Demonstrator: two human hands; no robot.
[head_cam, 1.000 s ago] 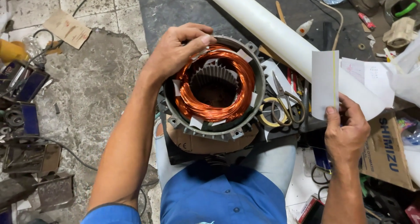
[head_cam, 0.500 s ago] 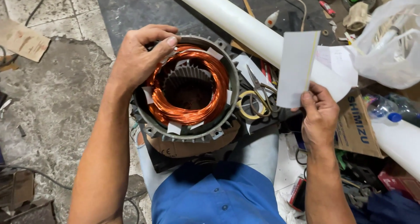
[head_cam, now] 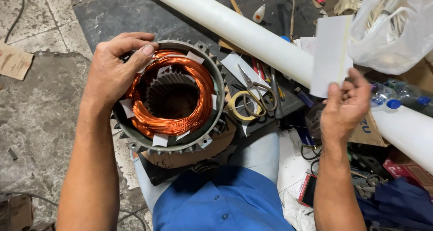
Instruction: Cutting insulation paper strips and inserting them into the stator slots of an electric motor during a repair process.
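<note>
A round grey motor stator [head_cam: 215, 80] with bright copper windings [head_cam: 204, 89] and white paper slips rests on my lap. My left hand [head_cam: 110, 71] lies over its upper left rim, thumb pressing on the winding near a paper slip. My right hand [head_cam: 343, 107] is raised to the right of the stator and pinches a white rectangular sheet of insulating paper [head_cam: 331, 55] by its lower edge, holding it upright above the clutter.
A long white plastic pipe [head_cam: 252, 37] runs diagonally behind the stator. Scissors [head_cam: 257, 91] and a roll of yellow tape [head_cam: 239, 105] lie just right of it. A clear plastic bag [head_cam: 392, 28], bottles, tools and cardboard crowd the right side; cracked floor is at left.
My right hand has lifted the white sheet higher and further right. The view has shifted, and my left hand keeps its place on the stator rim.
</note>
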